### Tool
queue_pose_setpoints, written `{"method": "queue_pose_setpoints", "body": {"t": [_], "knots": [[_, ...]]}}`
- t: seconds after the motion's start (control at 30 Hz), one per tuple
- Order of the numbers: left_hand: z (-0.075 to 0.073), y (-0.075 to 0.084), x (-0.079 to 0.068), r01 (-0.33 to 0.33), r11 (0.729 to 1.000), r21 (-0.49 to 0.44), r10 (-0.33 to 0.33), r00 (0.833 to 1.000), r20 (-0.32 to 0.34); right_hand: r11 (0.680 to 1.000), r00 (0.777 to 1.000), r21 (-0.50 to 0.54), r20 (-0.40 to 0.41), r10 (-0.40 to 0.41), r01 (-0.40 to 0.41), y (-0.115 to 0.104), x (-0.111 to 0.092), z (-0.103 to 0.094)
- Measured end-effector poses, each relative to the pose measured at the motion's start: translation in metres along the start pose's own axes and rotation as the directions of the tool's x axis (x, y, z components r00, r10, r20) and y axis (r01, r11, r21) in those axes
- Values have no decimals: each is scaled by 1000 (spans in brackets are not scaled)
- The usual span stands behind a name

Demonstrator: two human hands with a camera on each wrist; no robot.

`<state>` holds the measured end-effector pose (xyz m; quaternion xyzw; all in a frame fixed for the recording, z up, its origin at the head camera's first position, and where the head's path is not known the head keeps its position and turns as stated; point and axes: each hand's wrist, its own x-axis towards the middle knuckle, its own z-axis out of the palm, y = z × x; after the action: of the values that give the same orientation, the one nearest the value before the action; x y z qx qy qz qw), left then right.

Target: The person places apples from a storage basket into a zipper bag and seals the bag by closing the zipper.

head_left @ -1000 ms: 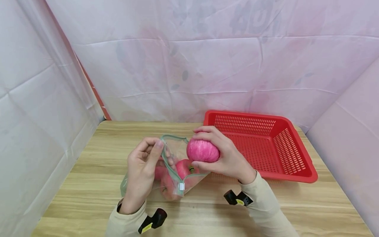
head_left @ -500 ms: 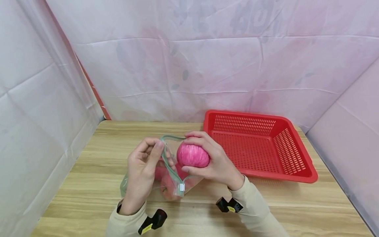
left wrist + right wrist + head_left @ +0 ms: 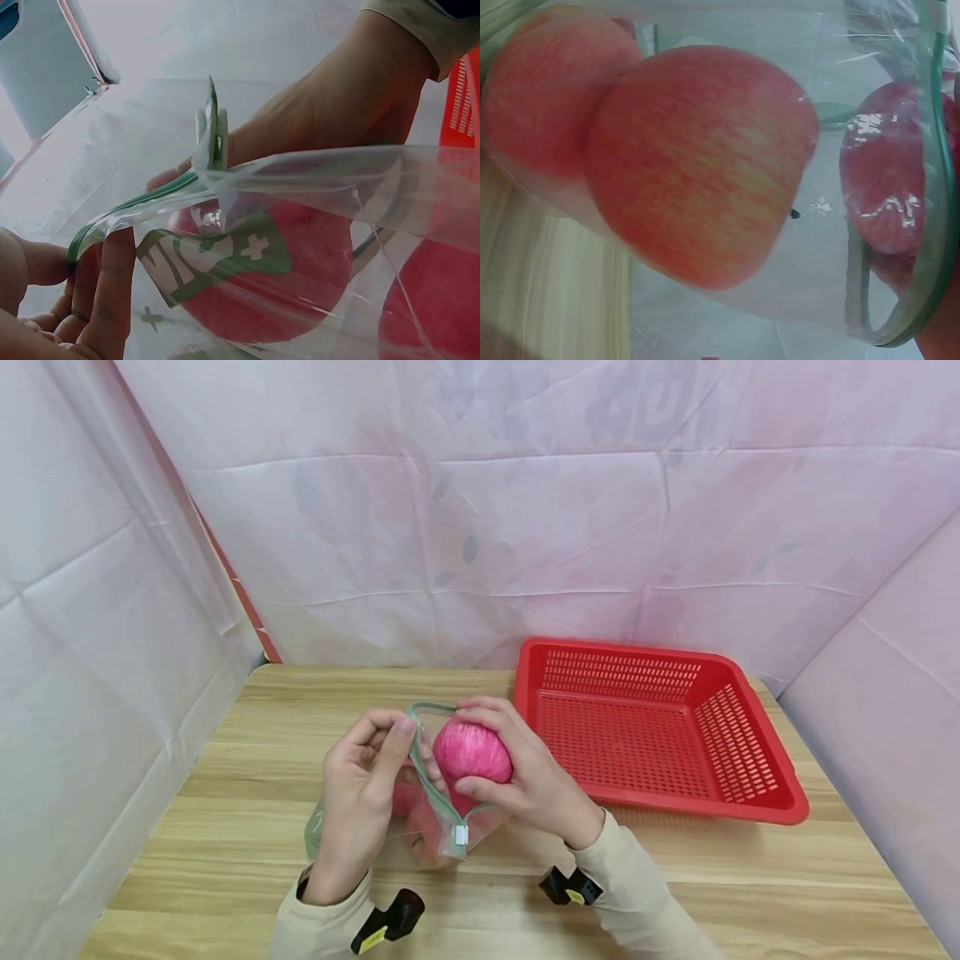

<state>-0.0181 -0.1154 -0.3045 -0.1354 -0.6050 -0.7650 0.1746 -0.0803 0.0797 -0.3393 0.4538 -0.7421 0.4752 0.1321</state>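
Note:
A clear zip bag (image 3: 438,800) with a green rim and a white slider lies on the table, several apples (image 3: 701,165) inside it. My left hand (image 3: 356,793) pinches the bag's rim between thumb and fingers, keeping the mouth apart. At that mouth my right hand (image 3: 532,772) grips a pink apple (image 3: 474,752), its lower part within the opening. In the right wrist view this held apple (image 3: 885,172) shows through the plastic at the right. The left wrist view has the bag's printed green label (image 3: 262,247) in front of an apple.
A red perforated basket (image 3: 675,806) stands to the right at the back of the wooden table (image 3: 240,810). Pale cloth (image 3: 525,527) hangs behind the table and along both sides. A black wrist camera (image 3: 390,920) sits on each sleeve.
My right hand has moved left and slightly down with the pink apple, from beside the bag's mouth into it. My left hand has stayed in place on the rim.

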Motion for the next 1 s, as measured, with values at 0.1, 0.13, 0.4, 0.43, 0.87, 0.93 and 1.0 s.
{"method": "queue_pose_setpoints", "body": {"t": [0.1,0.13,0.4,0.43,0.87,0.93,1.0], "knots": [[0,0,0,-1,1000,-1,1,1000,5,1000,1000,-25,22,-8,9,0,-1,2],[0,0,0,-1,1000,-5,1,1000,7,999,999,-36,33,-5,7,1,-2,2],[1,0,1,13,1000,1,-13,1000,-3,991,987,-129,156,39,-19,1,-7,3],[1,-1,1,13,1000,6,-13,1000,-3,991,985,-132,166,41,-19,0,-7,3],[3,0,2,50,999,18,-49,998,-46,984,964,-176,258,61,-15,-3,-7,-1],[3,0,2,58,997,43,-56,997,-52,981,961,-193,266,73,-21,-3,-7,-3],[2,0,2,58,997,60,-54,997,-58,979,957,-204,278,78,-21,-3,-7,-4]]}}
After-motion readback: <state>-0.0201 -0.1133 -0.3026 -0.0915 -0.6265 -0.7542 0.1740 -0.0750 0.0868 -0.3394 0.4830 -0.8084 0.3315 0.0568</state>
